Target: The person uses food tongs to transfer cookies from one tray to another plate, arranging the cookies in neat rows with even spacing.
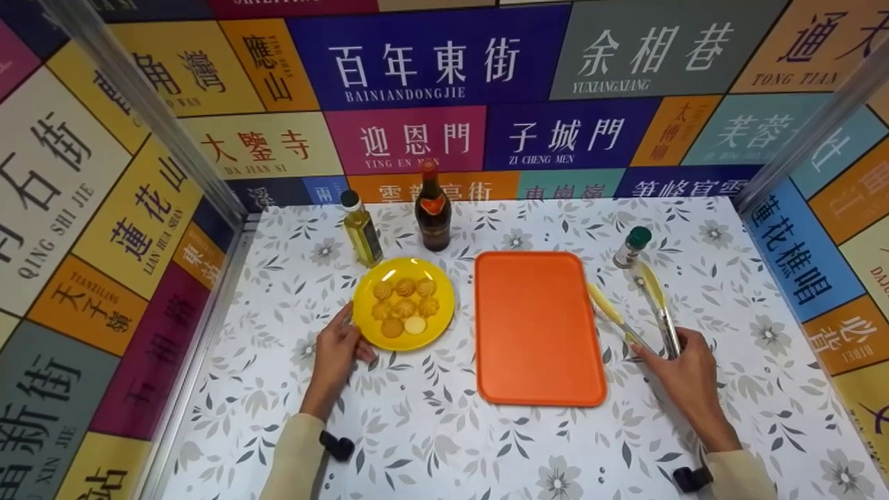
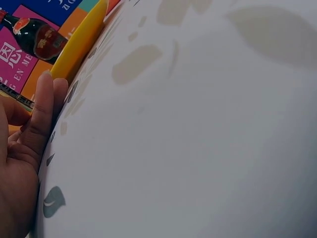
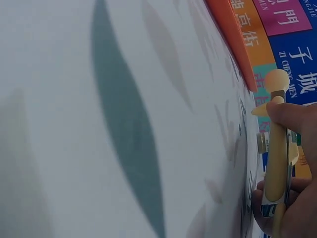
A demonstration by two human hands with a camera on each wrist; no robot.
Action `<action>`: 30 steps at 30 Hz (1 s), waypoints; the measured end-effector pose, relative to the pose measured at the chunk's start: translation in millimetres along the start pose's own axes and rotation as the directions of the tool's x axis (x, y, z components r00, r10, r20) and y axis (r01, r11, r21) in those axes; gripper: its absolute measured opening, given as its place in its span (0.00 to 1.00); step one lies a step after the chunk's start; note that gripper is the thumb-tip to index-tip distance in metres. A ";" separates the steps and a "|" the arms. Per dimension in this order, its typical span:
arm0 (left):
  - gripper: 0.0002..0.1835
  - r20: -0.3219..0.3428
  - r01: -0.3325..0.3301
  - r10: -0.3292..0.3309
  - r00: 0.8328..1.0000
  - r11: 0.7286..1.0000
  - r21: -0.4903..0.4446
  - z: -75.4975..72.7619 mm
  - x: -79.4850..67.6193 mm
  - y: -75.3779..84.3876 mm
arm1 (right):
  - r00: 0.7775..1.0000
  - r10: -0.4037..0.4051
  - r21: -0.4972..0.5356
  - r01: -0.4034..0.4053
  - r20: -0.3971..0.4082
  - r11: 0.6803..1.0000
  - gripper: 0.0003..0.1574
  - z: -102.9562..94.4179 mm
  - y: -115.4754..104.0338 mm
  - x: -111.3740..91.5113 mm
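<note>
On the table's left side sits a yellow plate [image 1: 440, 312] with several cookies [image 1: 405, 287] in rows. My left hand [image 1: 339, 340] rests against the plate's left rim. In the left wrist view, the straight fingers [image 2: 43, 99] of this hand lie low beside the plate [image 2: 81, 42]. Over on the right, my right hand [image 1: 687, 364] grips metal tongs [image 1: 667, 326] near their lower end. The tongs' yellow arms are spread and point away from me. From the right wrist, the tongs [image 3: 275, 168] appear between thumb and fingers. An orange tray [image 1: 535, 326] lies between the hands.
Behind the plate stand a slim oil bottle [image 1: 362, 232] and a dark red-capped bottle [image 1: 435, 215]. A small green-capped jar [image 1: 632, 248] stands beyond the tongs. Printed panels [image 1: 430, 62] wall in the back and both sides of the floral tablecloth [image 1: 430, 430].
</note>
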State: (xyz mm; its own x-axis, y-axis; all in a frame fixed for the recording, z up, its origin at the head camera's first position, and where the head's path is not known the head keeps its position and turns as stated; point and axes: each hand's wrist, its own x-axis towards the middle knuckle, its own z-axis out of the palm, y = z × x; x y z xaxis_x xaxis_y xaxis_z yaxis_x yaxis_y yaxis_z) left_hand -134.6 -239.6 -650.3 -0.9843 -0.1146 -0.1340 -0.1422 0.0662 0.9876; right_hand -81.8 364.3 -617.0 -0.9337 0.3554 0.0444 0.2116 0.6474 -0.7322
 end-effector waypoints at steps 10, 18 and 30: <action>0.31 -0.015 0.008 -0.009 1.000 0.999 -0.042 -2.7 -2.5 -4.7 | 0.995 0.086 0.061 -0.083 -0.049 0.995 0.53 8.4 5.4 -4.5; 0.31 -0.011 0.015 -0.015 1.000 1.000 -0.022 -0.3 -1.4 -3.3 | 0.984 0.142 0.070 -0.135 -0.106 0.988 0.52 11.1 5.2 -4.6; 0.31 -0.014 -0.009 0.009 1.000 0.999 -0.047 0.2 -2.1 -3.2 | 0.977 0.190 -0.045 -0.195 -0.098 0.980 0.59 10.8 1.6 0.6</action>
State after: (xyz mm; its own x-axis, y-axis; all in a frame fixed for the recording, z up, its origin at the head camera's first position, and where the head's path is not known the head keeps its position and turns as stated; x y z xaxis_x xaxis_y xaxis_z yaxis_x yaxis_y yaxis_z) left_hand -132.0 -239.4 -653.3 -0.9840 -0.1276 -0.1241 -0.1277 0.0205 0.9916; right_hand -85.2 358.2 -625.5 -0.8435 0.5363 -0.0293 0.4027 0.5955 -0.6952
